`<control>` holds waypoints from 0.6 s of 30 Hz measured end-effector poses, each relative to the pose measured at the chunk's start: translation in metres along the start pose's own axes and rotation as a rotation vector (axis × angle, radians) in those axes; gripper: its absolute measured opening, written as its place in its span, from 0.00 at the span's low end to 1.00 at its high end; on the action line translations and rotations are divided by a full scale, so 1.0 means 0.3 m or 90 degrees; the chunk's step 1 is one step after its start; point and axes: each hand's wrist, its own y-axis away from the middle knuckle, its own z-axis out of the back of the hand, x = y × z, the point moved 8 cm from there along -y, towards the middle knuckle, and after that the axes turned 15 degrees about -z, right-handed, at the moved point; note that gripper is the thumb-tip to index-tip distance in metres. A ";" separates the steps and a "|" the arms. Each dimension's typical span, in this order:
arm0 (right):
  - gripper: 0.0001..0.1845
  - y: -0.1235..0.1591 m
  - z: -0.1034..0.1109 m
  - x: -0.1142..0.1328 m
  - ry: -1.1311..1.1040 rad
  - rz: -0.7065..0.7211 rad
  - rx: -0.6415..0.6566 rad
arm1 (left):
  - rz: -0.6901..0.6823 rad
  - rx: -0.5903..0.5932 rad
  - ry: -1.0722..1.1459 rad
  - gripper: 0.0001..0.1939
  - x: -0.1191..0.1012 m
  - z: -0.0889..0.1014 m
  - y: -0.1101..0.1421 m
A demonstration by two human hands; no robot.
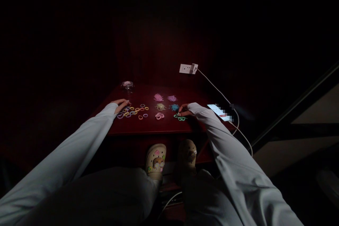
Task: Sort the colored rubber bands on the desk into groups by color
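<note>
On the left of the dark red table, mixed hair ties (137, 109) in yellow, purple, orange and blue lie loosely spread. My left hand (122, 104) rests at their left edge, fingers stretched out and a little apart, holding nothing I can see. Across the table, my right hand (186, 109) reaches down at a group of green hair ties (181, 118), thumb and fingers closing on one at its upper side. Just left of it lies a group of pink hair ties (159, 116). A heap of blue strands (174, 107) sits right beside my right fingertips.
Behind lie pink (158, 97), purple (172, 98) and beige (160, 107) heaps. A clear round container (127, 85) stands back left. A lit phone (219, 112) with a white cable (215, 85) lies at the right edge; the cable runs to a wall socket (185, 69).
</note>
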 end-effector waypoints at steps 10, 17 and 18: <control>0.20 -0.011 -0.044 0.043 -0.010 0.006 0.096 | 0.000 -0.010 0.006 0.31 -0.043 -0.003 0.010; 0.10 -0.059 -0.061 0.257 -0.018 0.183 -0.042 | -0.110 0.014 -0.053 0.27 -0.059 -0.026 0.004; 0.10 -0.062 -0.086 0.298 -0.009 0.203 -0.041 | -0.140 0.027 -0.054 0.26 -0.070 -0.031 0.007</control>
